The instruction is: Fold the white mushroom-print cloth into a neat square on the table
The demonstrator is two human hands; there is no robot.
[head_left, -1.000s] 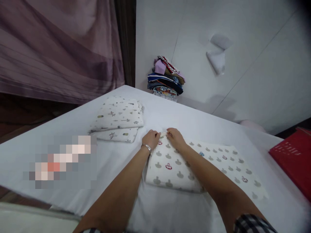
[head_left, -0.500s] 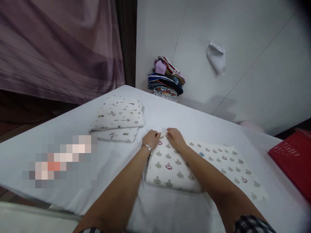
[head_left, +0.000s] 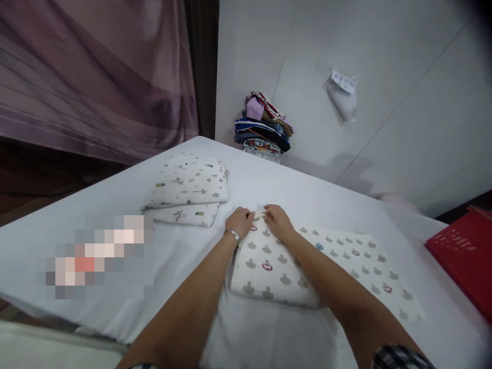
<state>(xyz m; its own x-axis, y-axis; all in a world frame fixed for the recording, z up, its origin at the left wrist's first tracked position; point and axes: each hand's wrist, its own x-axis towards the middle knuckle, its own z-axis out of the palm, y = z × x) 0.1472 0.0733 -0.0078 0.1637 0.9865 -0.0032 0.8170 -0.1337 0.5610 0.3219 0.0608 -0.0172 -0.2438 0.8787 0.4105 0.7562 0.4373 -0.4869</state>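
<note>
A cream cloth (head_left: 269,279) printed with grey and red rabbit shapes lies on the white-covered table, its left part folded over and its flat single part stretching right under my right forearm. At the far left corner of the fold, my left hand (head_left: 240,221), with a silver bracelet at the wrist, pinches the edge. A short way to the right, my right hand (head_left: 279,221) grips the same far edge between thumb and fingers. A small strip of the edge shows between both hands. Beyond my left hand rests a folded white cloth (head_left: 188,184) with small tree prints.
A stack of folded clothes (head_left: 263,128) stands beyond the table's far edge. On the right sits a red bag or box (head_left: 457,256). A purple curtain (head_left: 96,77) hangs at the left. Something blurred out (head_left: 96,256) lies on the table's left (head_left: 180,287).
Both hands stay at the cloth's far edge, with the fingers shifting very slightly. The view has tilted a little; the cloths lie as before.
</note>
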